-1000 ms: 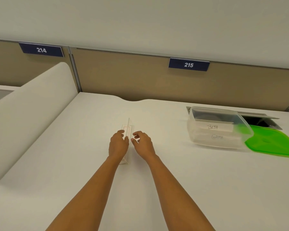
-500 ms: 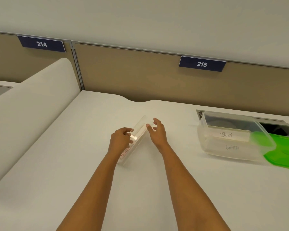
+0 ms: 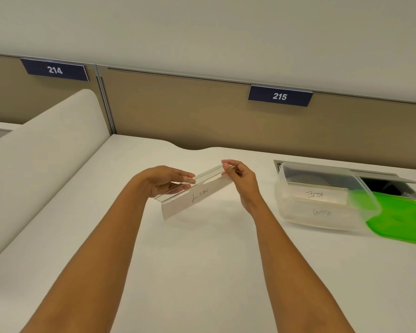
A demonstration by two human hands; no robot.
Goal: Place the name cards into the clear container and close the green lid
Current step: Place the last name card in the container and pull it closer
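Head view cuts off green lid [image 3: 401, 222] at right edge; "Gamma" card [image 3: 322, 212] blurs through clear container [image 3: 322, 198], "Beta" card [image 3: 314, 194] reads fine. "Lion" card [image 3: 198, 193], clear holder with white insert, tilted, held above desk [image 3: 202, 260]. Left hand [image 3: 165, 180] fingers pinch its left end; right hand [image 3: 240, 175] fingertips pinch right end.

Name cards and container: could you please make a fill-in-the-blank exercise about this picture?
1. The name card held by the left hand and right hand reads ____.
2. The upper card inside the clear container reads ____.
3. The lid lying beside the container is ____.
4. The sign above the container shows number ____.

Missing words: Lion; Beta; green; 215
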